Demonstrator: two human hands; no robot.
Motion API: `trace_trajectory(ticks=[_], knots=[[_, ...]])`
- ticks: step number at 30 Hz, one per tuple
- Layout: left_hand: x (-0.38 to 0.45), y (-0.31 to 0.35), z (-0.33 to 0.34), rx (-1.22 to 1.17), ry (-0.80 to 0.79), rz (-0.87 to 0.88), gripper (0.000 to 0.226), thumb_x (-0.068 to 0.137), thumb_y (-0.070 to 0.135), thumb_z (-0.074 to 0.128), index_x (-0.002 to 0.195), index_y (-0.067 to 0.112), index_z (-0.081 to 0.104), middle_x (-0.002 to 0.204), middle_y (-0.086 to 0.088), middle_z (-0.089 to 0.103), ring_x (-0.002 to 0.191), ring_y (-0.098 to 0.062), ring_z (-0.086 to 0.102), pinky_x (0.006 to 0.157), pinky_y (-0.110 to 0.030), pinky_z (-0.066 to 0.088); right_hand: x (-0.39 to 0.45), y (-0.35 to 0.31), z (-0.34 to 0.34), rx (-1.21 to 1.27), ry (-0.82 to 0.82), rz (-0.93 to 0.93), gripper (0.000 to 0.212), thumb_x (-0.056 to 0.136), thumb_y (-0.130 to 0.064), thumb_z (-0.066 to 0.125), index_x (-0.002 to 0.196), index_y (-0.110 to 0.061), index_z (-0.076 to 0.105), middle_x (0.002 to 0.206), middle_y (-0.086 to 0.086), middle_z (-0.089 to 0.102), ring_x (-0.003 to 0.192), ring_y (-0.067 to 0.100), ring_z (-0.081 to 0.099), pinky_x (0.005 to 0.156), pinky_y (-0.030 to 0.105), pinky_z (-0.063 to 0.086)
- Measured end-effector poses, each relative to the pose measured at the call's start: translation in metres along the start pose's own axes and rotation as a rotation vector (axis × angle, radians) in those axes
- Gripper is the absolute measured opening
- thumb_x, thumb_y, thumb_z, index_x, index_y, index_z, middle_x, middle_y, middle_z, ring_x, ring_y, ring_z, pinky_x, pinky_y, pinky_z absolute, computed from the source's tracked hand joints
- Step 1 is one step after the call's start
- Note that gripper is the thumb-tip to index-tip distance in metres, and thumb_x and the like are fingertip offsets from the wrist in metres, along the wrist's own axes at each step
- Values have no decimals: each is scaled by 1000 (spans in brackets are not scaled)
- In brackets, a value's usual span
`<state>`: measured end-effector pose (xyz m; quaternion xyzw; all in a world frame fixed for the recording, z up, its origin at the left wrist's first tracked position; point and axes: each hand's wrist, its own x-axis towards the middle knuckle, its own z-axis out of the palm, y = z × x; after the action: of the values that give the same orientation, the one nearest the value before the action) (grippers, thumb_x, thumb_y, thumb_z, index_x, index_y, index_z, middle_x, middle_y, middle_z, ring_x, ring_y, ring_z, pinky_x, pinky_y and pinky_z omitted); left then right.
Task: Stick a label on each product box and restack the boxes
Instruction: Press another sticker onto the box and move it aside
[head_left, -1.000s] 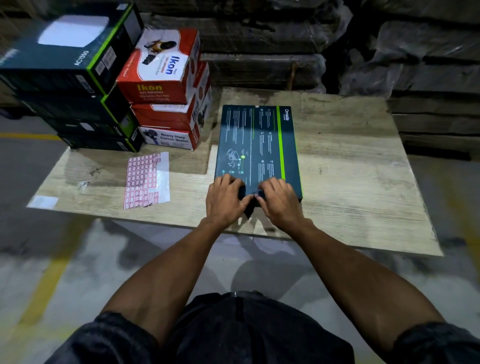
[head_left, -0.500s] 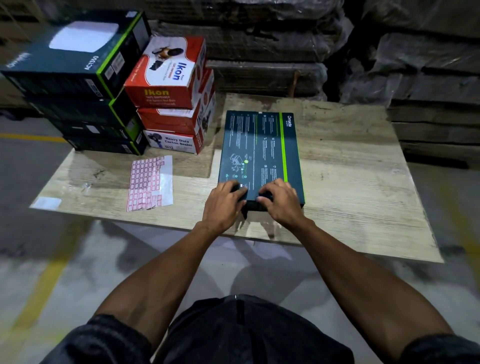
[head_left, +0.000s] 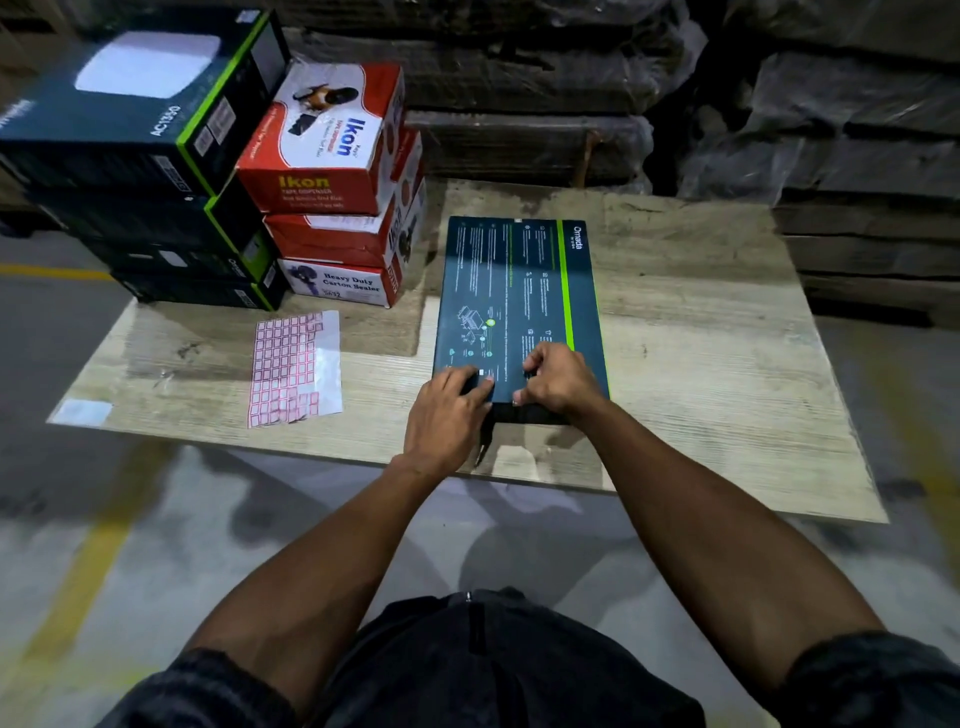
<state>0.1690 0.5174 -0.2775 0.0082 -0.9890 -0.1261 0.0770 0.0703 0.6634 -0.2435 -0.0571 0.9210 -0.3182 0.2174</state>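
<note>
Dark teal, with a green stripe along its right side, the flat box (head_left: 519, 306) lies on our wooden worktop (head_left: 701, 364), its near end at the front edge. Our left hand (head_left: 447, 415) rests on the near left corner, fingers fairly straight, pressing on the top face beside a small pale label (head_left: 481, 372). Our right hand (head_left: 558, 376) sits on the near right part, fingers curled under and knuckles up; we cannot tell whether that grip pinches anything. Left of the box lies a sheet of red-bordered labels (head_left: 291, 364), partly peeled. At the worktop's far left stand two stacks, touching: dark green-edged boxes (head_left: 150, 171) and red-and-white Ikon boxes (head_left: 337, 182). All boxes are closed, so we cannot see their contents.
</note>
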Motion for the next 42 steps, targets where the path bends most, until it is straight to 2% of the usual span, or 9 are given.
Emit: trace_trajectory(ticks=[5, 8, 11, 14, 19, 32, 37, 39, 42], knots=[[-2, -1, 0, 23, -5, 10, 36, 91, 28, 63, 124, 15, 63, 123, -11, 59, 112, -30, 53, 87, -40, 46, 3, -2, 0, 2, 0, 17, 41, 55, -17, 93, 74, -20, 57, 73, -6, 61, 76, 18, 59, 73, 32, 51], [-1, 0, -3, 20, -31, 13, 42, 90, 37, 60, 128, 17, 59, 125, -8, 56, 116, -28, 49, 92, -39, 42, 2, 8, -3, 15, -48, -109, 37, 64, -15, 89, 92, -19, 66, 71, -6, 58, 71, 15, 55, 69, 27, 45], [2, 3, -5, 18, -59, -7, 53, 90, 47, 55, 135, 19, 49, 127, -6, 52, 117, -25, 45, 95, -37, 37, -4, 24, -5, -31, 23, -202, 32, 78, -7, 76, 108, -13, 68, 90, 2, 59, 89, 21, 56, 82, 30, 46], [9, 9, -6, 73, -78, -21, 67, 89, 60, 48, 142, 20, 38, 126, -6, 49, 115, -26, 44, 93, -37, 36, -19, 37, -3, -225, 156, -274, 29, 86, -14, 69, 115, -15, 68, 117, 8, 56, 110, 27, 49, 96, 35, 41], [15, 15, -4, 170, -83, -42, 69, 87, 69, 42, 138, 23, 44, 126, -4, 47, 114, -24, 41, 91, -37, 34, -37, 44, 3, -338, 191, -335, 39, 93, -20, 62, 131, -15, 60, 142, 5, 48, 123, 30, 45, 103, 37, 36], [14, 15, 8, 151, 7, -102, 59, 85, 67, 51, 129, 27, 55, 121, -2, 50, 111, -24, 43, 86, -38, 33, -38, 49, 7, -319, 212, -367, 45, 88, -16, 65, 133, -14, 59, 143, 7, 48, 125, 30, 45, 106, 39, 34], [12, 14, 9, 121, 17, -100, 62, 83, 67, 53, 131, 26, 54, 124, -3, 51, 114, -25, 42, 88, -39, 34, -35, 52, 1, -315, 237, -412, 38, 81, -19, 70, 119, -12, 68, 134, 11, 56, 122, 35, 50, 104, 42, 36], [12, 14, 10, 111, 25, -102, 63, 82, 67, 55, 129, 26, 55, 124, -4, 52, 114, -26, 43, 88, -40, 35, -34, 52, 2, -302, 248, -391, 37, 80, -21, 71, 116, -14, 70, 140, 14, 50, 133, 37, 41, 111, 46, 28], [12, 13, 13, 86, 40, -127, 60, 81, 65, 58, 127, 27, 58, 123, -4, 53, 114, -26, 42, 87, -41, 35, -32, 51, 4, -249, 225, -285, 34, 85, -30, 67, 118, -24, 67, 159, 10, 25, 149, 32, 10, 118, 51, 6]])
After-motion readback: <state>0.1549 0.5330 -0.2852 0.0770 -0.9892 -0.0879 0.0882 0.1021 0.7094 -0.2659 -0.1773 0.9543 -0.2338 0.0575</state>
